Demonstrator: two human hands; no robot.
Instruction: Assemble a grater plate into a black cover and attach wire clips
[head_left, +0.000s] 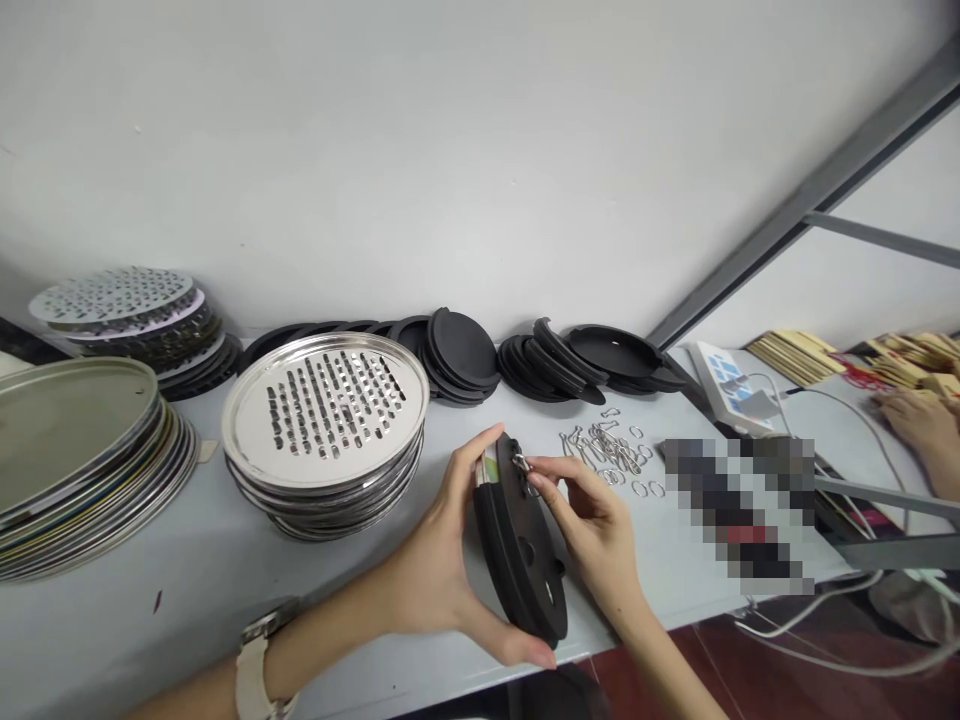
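Note:
My left hand [442, 570] grips a round black plastic case [529, 560] by its rim, thumb at the bottom and fingers at the top. The case stands tilted on edge, and a strip of coloured disc shows at its upper left side. With thumb and fingertips, my right hand [596, 520] pinches a small metal clasp [521, 462] against the upper part of the case. A ring hangs beside the clasp, partly covered by the fingers. Just beyond my right hand lies a loose pile of metal clasps [611, 450] and split rings [649, 489].
To the left stand stacks of round metal grater plates [247, 420] and plain discs [75, 420]. Black round covers [465, 350] line the wall. A power strip [724, 385], cables, a metal frame [795, 220], wooden pieces [795, 355] and another person's hand [922, 425] are at right.

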